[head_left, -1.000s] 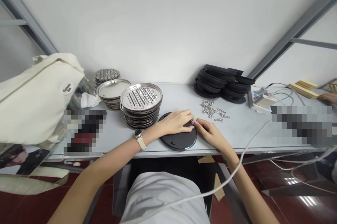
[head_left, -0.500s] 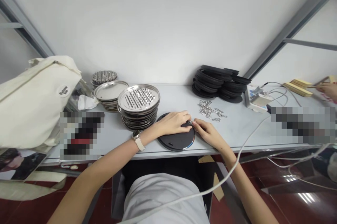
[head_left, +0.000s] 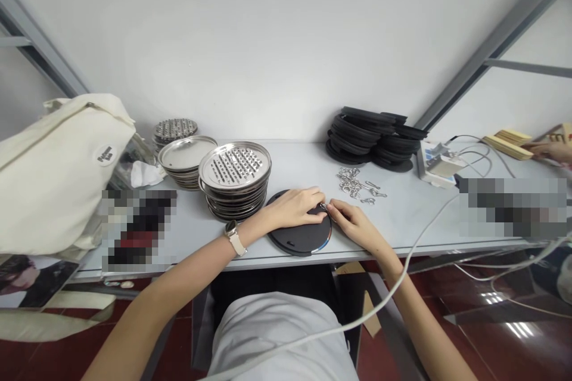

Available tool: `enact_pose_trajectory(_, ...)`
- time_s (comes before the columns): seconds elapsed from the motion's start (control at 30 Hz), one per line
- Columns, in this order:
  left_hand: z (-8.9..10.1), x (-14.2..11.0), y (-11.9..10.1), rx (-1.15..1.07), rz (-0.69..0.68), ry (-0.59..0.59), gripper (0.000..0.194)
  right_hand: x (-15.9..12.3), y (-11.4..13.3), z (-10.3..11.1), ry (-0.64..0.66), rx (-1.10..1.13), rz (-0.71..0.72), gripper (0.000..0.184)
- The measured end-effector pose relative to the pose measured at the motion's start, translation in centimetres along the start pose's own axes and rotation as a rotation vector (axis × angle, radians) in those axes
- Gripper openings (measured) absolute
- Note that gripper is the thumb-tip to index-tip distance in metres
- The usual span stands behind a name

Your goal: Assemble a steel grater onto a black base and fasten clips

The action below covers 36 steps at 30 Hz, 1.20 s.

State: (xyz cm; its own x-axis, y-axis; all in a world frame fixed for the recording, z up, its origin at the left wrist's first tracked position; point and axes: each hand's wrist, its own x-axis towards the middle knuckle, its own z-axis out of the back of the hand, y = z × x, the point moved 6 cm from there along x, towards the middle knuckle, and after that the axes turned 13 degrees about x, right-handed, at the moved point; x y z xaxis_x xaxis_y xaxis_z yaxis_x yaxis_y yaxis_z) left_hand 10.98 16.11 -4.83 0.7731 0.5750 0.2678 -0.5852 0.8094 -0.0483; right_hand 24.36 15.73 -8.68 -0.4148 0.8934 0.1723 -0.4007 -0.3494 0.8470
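A round black disc (head_left: 298, 239) lies flat at the table's front edge, with an oval slot and a coloured strip on its rim. My left hand (head_left: 297, 207) rests across its top and holds it down, fingers bent near the right edge. My right hand (head_left: 351, 220) is closed in a pinch at that edge, gripping a small metal clasp (head_left: 323, 207) that my fingers partly hide. Just beyond lies a loose heap of small metal clasps (head_left: 351, 183).
Stacked metal grater discs (head_left: 236, 166) and plain metal discs (head_left: 187, 154) stand left. Black discs (head_left: 360, 136) are piled at the back right, beside a power strip (head_left: 440, 166). A white cable (head_left: 397, 285) crosses over my right forearm. Another person's hand (head_left: 554, 151) is by yellow blocks (head_left: 509, 143).
My hands keep almost the same pose on the disc and clasp. At the far right, the other person's hand has come further into view, closer to the yellow blocks.
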Motion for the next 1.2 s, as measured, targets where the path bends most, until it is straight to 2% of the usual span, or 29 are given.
enact_pose_trajectory(0.53, -0.15, 0.11, -0.16, 0.007, 0.024, 0.034, 0.02, -0.07, 0.82, 0.02, -0.004, -0.021, 0.025, 0.034)
enact_pose_trajectory(1.2, 0.06, 0.01, -0.35, 0.027, 0.018, 0.033, 0.02, -0.26, 0.65, 0.03, -0.016, -0.035, 0.012, 0.036)
